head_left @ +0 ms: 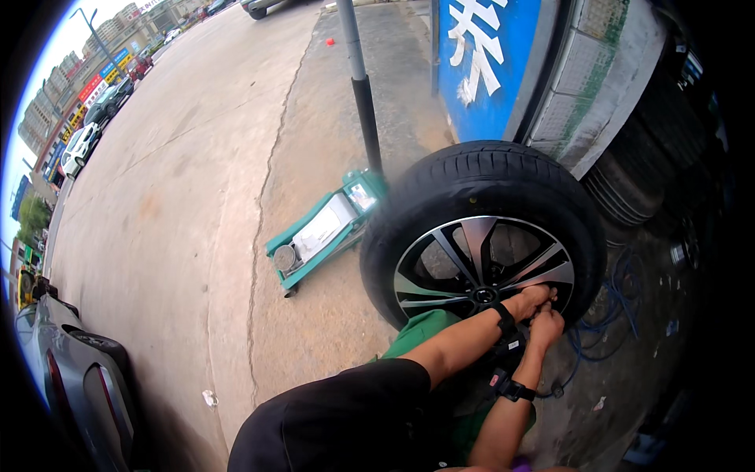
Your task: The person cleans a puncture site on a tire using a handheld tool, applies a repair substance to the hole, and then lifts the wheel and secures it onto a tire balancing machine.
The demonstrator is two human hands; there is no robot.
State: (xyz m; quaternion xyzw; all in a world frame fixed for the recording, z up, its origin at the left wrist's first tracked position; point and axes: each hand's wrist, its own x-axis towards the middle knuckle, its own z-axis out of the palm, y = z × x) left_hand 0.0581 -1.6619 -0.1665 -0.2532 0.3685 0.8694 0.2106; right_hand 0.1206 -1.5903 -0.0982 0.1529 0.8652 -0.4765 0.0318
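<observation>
A car wheel with a black tyre [464,177] and a silver and black alloy rim [480,263] stands upright on the concrete in front of me. My left hand [533,299] rests on the lower right edge of the rim, fingers curled there. Right beside and below it, my right hand [548,325] is closed at the same spot; what it grips is too small to make out. Both wrists wear black straps. A blue hose [609,318] lies coiled on the ground just right of the hands.
A green floor jack [322,232] lies left of the wheel, its long handle [363,94] rising upward. A blue sign [487,55] and stacked tyres [629,185] stand behind. A grey car [71,370] sits at lower left. Parked cars line the far street.
</observation>
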